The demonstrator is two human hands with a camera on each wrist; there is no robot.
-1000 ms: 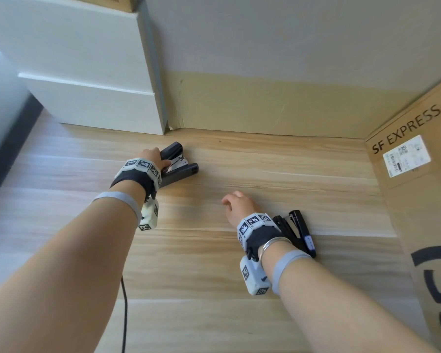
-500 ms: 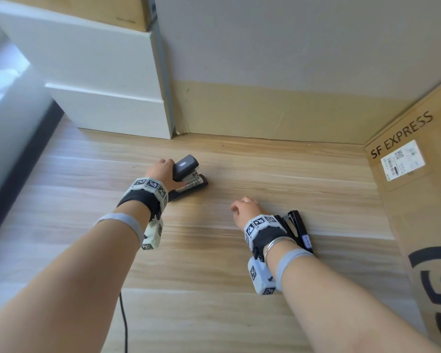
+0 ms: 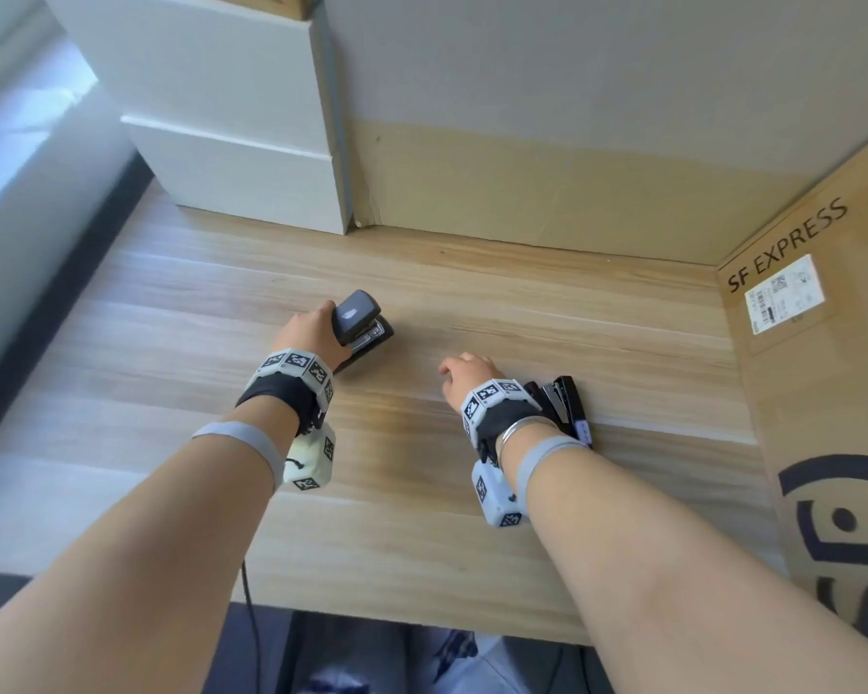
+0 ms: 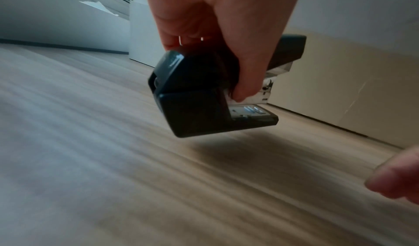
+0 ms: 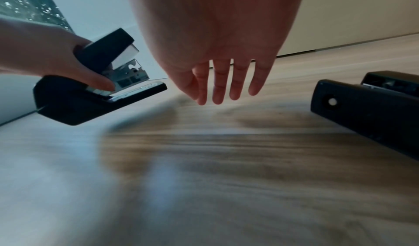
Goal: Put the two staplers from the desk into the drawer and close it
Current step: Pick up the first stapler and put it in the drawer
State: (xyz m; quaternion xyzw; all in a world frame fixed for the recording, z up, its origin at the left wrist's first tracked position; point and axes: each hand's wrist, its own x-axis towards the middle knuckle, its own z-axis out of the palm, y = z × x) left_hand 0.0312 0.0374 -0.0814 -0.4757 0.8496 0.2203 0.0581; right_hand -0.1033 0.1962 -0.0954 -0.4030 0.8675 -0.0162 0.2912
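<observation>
Staplers, two, both black: first stapler [image 3: 359, 327] gripped in left hand [image 3: 307, 333], lifted just clear of wooden desk [image 3: 522, 303], shadow beneath it in left wrist view [image 4: 211, 95]. Left fingers [image 4: 246, 81] curled round hinge end, thumb pressed against metal magazine. Second stapler [image 3: 567, 408] lying flat on desk, just beside right wrist, untouched. Right hand [image 3: 464, 378] hovering low over desk between the two staplers, fingers [image 5: 218, 88] straight and relaxed, holding nothing.

Step in hand, judged: carrying first stapler away toward drawer. Drawer itself not seen; white cabinet [image 3: 231, 157] at back left, cardboard box [image 3: 823, 373] at right.

Advice: keep grip near hinge, firm, so top arm stays from flapping open; lift clear before travelling; lower base-first rather than dropping.

Held stapler: long axis running away from holder and slightly rightward, nose tilted upward, top arm gaping above base. Second stapler: long axis roughly front to back on desk, hinge end nearer right wrist camera [image 5: 362, 110].
</observation>
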